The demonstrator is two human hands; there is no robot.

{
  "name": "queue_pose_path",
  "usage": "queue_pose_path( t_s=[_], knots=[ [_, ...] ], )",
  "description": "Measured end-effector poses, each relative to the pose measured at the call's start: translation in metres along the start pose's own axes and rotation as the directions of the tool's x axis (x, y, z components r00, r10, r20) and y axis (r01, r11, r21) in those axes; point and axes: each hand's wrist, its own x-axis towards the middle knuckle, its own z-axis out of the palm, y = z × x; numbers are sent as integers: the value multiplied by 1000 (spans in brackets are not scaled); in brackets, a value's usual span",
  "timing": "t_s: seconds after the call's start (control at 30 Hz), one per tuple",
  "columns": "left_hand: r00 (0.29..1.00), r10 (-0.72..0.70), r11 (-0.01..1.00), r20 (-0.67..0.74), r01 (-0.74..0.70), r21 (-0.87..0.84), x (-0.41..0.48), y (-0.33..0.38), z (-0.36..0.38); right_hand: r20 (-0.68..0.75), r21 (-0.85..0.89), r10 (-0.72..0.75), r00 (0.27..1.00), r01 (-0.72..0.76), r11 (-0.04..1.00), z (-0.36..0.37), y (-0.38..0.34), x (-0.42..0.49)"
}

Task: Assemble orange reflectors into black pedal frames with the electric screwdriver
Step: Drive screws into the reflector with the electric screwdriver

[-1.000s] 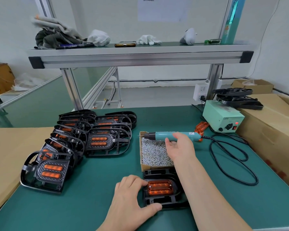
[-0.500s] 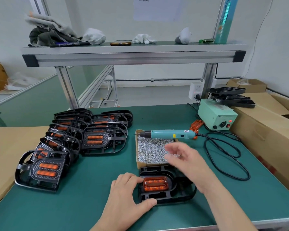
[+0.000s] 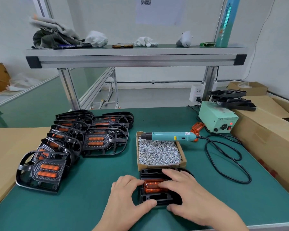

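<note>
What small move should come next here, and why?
Probably lift the pedal frame toward the finished row at left: left hand and right hand both hold it, the reflector sits inside, and the screwdriver lies across the screw box.

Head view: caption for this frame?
Left hand and right hand hold black pedal frame with orange reflector; electric screwdriver rests on screw box.
</note>
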Motion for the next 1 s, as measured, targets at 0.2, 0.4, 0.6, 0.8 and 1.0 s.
queue_pose_path(
  t_s=[0.2, 0.4, 0.6, 0.8, 1.0],
  knots=[
    [999, -9, 995, -48, 5, -95, 1, 5, -4, 11, 31, -40, 999, 39, 999, -7, -4, 0],
    [999, -44, 985, -13, 41, -166, 1, 8, -10, -68, 125, -117, 991, 125, 984, -22, -13, -1],
    [985, -57, 971, -165, 17, -239, -1, 3, -10, -30, 142, -133, 991, 136, 980, -32, -25, 3],
    [949, -60, 968, -309, -21, -252, 1, 1, -8, -96, 214, -136, 986, 154, 965, -38, -28, 8],
    [929, -123, 960, -350, 22, -279, 3, -4, -7, -169, 283, -52, 984, 99, 954, -42, -22, 11]
  ],
)
